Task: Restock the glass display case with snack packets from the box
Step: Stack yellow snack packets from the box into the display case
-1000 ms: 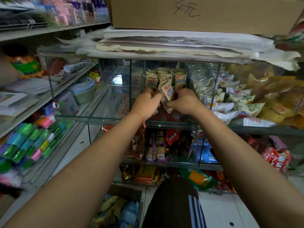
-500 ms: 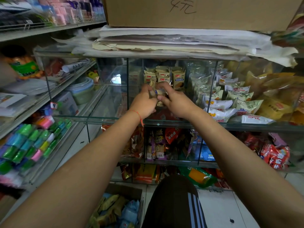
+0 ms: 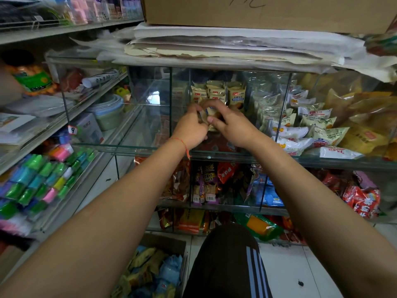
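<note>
While your left hand (image 3: 190, 127) and right hand (image 3: 231, 123) pinch small beige foil snack packets (image 3: 209, 117) together, you hold them inside the clear glass display case (image 3: 148, 147), before upright matching packets (image 3: 236, 93); the open cardboard box (image 3: 163, 246) sits on the floor below.

- The small beige packet (image 3: 211, 117) is mostly covered by the left hand (image 3: 191, 130) and right hand (image 3: 233, 127); only slivers show between the fingers, so its print cannot be read.
- How many packets the hands hold cannot be told.
- The cardboard box (image 3: 268, 11) on top of the glass display case (image 3: 150, 147) is cut off by the upper edge; its handwritten mark is only half in view.
- The box on the floor (image 3: 150, 272) runs past the bottom edge, and the knee hides its right side.
- The wrapped rolls (image 3: 38, 181) at far left are blurred.
- The yellow bags (image 3: 365, 117) at right are smeared behind glass, and their labels are illegible.
</note>
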Demonstrator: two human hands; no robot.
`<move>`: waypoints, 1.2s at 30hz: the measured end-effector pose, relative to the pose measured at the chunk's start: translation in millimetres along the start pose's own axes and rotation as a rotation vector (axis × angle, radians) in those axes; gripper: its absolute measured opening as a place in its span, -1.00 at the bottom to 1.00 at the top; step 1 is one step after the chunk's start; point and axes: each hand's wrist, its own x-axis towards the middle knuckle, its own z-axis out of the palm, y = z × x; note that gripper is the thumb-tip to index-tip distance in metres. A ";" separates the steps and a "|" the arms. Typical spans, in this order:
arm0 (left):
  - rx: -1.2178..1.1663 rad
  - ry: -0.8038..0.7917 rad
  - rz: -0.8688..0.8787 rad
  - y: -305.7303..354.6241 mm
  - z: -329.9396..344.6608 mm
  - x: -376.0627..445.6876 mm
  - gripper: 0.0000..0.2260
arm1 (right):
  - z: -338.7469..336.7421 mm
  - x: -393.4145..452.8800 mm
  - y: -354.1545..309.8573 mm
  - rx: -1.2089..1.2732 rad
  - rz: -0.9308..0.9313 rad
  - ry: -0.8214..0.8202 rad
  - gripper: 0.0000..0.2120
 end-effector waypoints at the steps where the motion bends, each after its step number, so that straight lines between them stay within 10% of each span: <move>1: 0.017 0.003 0.001 0.3 -0.1 -0.1 -0.71 | 1.2 -0.1 0.1 0.008 -0.003 -0.010 -0.69; 20: 0.528 0.033 0.070 -4.2 8.1 -4.4 -0.71 | -2.4 88.7 48.3 -0.538 0.664 0.146 -0.57; 36: 0.572 0.080 0.123 -4.4 7.1 -1.5 -0.73 | 23.6 100.2 92.7 -0.405 0.599 -0.174 -0.38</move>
